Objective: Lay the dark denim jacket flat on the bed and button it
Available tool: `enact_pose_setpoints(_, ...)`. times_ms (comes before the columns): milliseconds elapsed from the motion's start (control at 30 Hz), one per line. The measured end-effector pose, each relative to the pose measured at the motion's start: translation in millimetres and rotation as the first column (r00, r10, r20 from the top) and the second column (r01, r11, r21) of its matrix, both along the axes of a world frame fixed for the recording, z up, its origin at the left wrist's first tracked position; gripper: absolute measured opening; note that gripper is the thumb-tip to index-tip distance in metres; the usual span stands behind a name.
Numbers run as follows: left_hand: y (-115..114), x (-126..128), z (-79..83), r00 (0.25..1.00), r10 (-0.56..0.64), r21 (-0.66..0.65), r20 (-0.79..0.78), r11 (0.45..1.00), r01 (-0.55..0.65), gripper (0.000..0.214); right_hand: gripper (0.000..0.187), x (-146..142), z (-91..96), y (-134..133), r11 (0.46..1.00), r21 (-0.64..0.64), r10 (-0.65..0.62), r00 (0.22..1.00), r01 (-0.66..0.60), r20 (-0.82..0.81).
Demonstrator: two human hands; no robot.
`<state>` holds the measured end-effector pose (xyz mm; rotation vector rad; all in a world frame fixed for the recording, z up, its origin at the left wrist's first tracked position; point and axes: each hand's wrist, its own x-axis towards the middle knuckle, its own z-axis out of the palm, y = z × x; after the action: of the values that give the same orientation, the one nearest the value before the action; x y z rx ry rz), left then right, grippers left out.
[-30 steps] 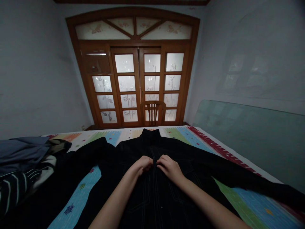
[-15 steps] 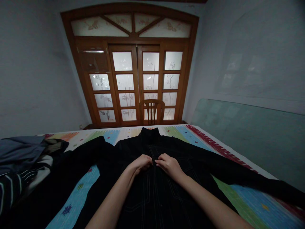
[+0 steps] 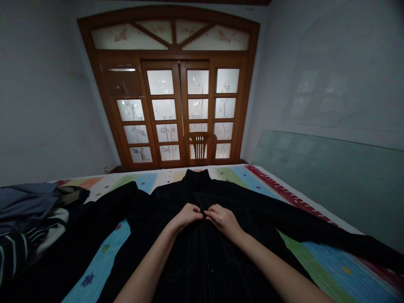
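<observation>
A black jacket (image 3: 195, 248) with light stitching lies face up, its collar toward the far side and its sleeves spread to both sides. At the upper chest, my left hand (image 3: 190, 214) pinches the front placket from the left. Just across from it, my right hand (image 3: 221, 215) grips the placket edge between thumb and fingers. The fingertips of both hands almost meet at the centre line. Whatever small fastening lies between them is too dark and covered to make out.
The jacket rests on a colourful patterned cloth (image 3: 104, 248). A heap of folded clothes (image 3: 28, 206) sits at the left. Beyond the far edge stands a wooden chair (image 3: 200, 147) before wooden glazed doors (image 3: 164, 109). A pale headboard-like panel (image 3: 315, 168) runs along the right.
My left hand has turned slightly, its fingertips closing in at the placket. My right hand stays nearly in place. The view has shifted a little.
</observation>
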<state>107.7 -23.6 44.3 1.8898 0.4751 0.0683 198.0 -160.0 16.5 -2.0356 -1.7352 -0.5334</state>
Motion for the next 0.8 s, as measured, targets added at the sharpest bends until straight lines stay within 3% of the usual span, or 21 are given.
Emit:
enact_pose_setpoints(200, -1.9, 1.4, -2.5, 0.999, 0.040, -0.052, 0.010, 0.998, -0.040, 0.009, 0.022, 2.6, 1.7, -3.1, 0.999, 0.018, 0.041, 0.979, -0.039, -0.200)
enact_pose_setpoints(467, -0.4, -0.1, -1.4, 0.999, 0.015, -0.197, -0.041, 0.980, -0.023, 0.016, 0.022, 1.6, 0.7, 1.5, 0.998, 0.059, 0.005, 0.918, 0.020, -0.397)
enact_pose_setpoints(600, -4.4, 2.0, -1.1, 0.998, 0.016, -0.209, -0.052, 0.978, -0.027, 0.010, 0.023, -2.4, 2.6, 1.5, 0.998, 0.005, -0.054, 0.947, 0.059, -0.318)
enact_pose_setpoints(800, -11.7, 6.6, -5.1, 0.993, 0.042, -0.166, -0.106, 0.984, -0.059, 0.011, 0.015, -7.7, 2.2, 1.6, 0.998, -0.059, -0.030, 0.999, 0.030, 0.015)
